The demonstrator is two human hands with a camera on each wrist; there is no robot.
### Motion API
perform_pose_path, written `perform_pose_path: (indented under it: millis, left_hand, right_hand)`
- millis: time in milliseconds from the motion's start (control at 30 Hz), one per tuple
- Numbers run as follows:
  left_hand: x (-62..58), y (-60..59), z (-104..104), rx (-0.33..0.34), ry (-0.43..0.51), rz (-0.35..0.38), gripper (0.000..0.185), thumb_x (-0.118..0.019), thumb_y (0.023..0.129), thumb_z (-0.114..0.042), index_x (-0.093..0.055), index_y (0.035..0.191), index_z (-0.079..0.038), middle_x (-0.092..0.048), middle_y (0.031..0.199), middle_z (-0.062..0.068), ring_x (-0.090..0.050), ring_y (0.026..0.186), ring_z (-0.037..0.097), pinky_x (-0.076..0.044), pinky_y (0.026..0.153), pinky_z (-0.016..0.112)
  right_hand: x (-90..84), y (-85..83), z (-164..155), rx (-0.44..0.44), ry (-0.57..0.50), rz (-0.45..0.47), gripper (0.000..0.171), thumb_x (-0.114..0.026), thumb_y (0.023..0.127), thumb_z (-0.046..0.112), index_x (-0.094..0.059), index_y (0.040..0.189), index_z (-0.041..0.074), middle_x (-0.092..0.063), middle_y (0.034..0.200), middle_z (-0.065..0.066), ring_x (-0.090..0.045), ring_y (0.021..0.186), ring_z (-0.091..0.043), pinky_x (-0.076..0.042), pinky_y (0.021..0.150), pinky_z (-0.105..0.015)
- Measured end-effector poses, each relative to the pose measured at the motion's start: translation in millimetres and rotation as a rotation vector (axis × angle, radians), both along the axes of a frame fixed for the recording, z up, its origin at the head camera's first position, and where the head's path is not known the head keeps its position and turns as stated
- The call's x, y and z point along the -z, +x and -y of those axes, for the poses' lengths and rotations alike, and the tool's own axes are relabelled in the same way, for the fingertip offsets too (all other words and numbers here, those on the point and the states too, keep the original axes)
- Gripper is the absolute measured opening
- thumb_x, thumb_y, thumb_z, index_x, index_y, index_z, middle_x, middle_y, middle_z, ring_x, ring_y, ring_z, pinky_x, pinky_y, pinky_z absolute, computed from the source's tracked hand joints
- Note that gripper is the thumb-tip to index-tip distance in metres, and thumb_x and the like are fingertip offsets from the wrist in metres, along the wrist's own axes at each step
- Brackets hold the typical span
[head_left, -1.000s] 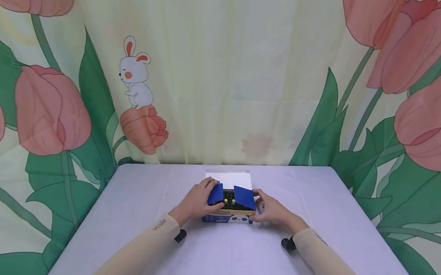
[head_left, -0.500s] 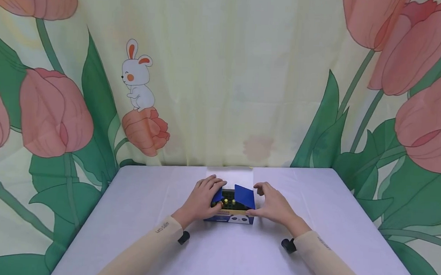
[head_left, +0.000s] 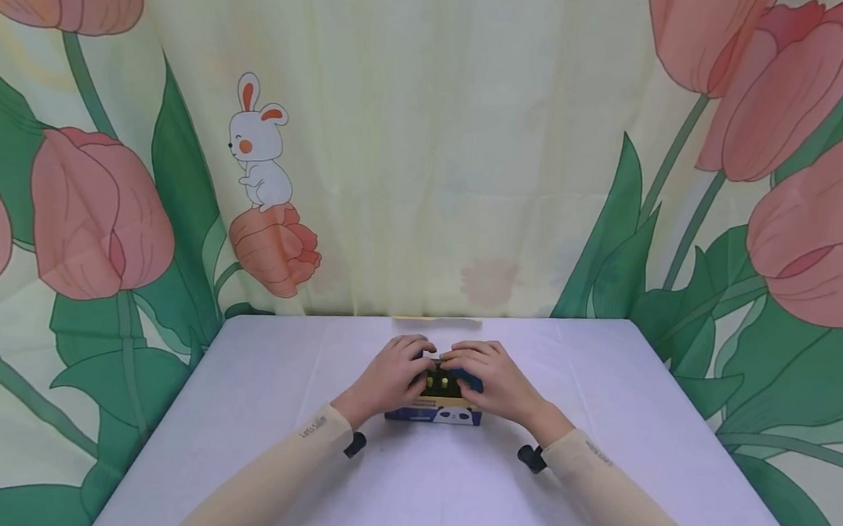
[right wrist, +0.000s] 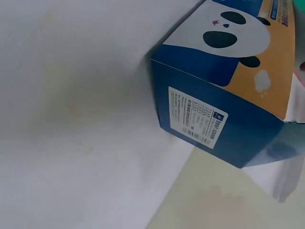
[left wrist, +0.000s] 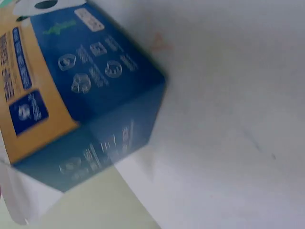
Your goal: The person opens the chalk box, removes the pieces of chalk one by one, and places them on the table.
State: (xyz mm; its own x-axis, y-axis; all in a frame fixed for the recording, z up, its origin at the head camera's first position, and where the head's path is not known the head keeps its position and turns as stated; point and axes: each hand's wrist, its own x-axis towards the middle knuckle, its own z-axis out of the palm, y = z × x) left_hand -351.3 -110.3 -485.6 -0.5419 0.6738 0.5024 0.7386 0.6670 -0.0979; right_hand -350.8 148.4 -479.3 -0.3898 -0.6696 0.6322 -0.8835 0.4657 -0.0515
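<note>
A small blue and tan cardboard box (head_left: 443, 415) with a panda face stands open-topped on the table, its lid folded back. Two small yellow pieces (head_left: 444, 382) show in its dark interior. My left hand (head_left: 388, 371) rests over the box's left end, fingers bent above the opening, thumb apart at the front. Over the right end lies my right hand (head_left: 501, 376), its fingers spread on a blue side flap (head_left: 469, 378). The left flap is hidden. Neither wrist view plainly shows fingers; the box's printed sides (left wrist: 105, 71) and white label (right wrist: 198, 117) appear there.
The raised lid's pale edge (head_left: 438, 323) reaches the far table edge. A white cloth covers the table (head_left: 440, 491). Behind it hangs a curtain (head_left: 425, 177) printed with tulips and a rabbit.
My right hand has moved left and up from the box's right side, over the blue flap. My left hand has shifted slightly over the left flap. The lid has tipped further back.
</note>
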Motion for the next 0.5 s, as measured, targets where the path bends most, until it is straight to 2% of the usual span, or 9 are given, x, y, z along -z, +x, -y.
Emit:
perform_pose_path:
  millis: [67,200,333,500]
  left_hand:
    - [-4.3,0.5,4.3,0.0,0.012,-0.008,0.012,-0.068,0.093,-0.014,-0.074,0.1,-0.021,-0.067,0.125,0.001,-0.058,0.126,0.024,-0.044,0.111,0.044]
    - [-11.9,4.2,12.9,-0.038,0.056,-0.017,0.01,-0.065,0.093,-0.014,-0.075,0.094,-0.017,-0.068,0.12,0.002,-0.059,0.124,0.025,-0.045,0.11,0.045]
    - [-14.9,3.0,17.3,-0.028,0.099,-0.071,0.011,-0.065,0.089,-0.009,-0.074,0.09,-0.015,-0.068,0.113,0.002,-0.061,0.116,0.026,-0.047,0.107,0.046]
    - [-18.3,3.0,24.8,-0.032,0.045,-0.101,0.012,-0.071,0.088,-0.003,-0.073,0.09,-0.015,-0.066,0.107,0.0,-0.061,0.11,0.023,-0.048,0.105,0.041]
  right_hand:
    - [-3.4,1.2,0.7,-0.018,-0.01,-0.015,0.036,-0.073,0.083,0.001,-0.075,0.113,0.02,-0.072,0.126,0.006,-0.063,0.125,-0.021,-0.044,0.097,-0.048]
    - [-6.9,2.5,-4.1,0.016,-0.021,-0.01,0.031,-0.07,0.08,-0.007,-0.077,0.095,0.02,-0.077,0.111,0.009,-0.065,0.119,-0.02,-0.04,0.101,-0.049]
    - [-0.8,-2.9,-12.9,0.051,-0.056,-0.049,0.032,-0.07,0.08,-0.01,-0.076,0.079,0.021,-0.078,0.09,0.01,-0.069,0.103,-0.018,-0.041,0.099,-0.049]
    - [9.5,-9.3,-22.7,0.109,-0.12,-0.088,0.033,-0.068,0.078,-0.011,-0.074,0.071,0.02,-0.075,0.078,0.009,-0.07,0.085,-0.014,-0.044,0.094,-0.046]
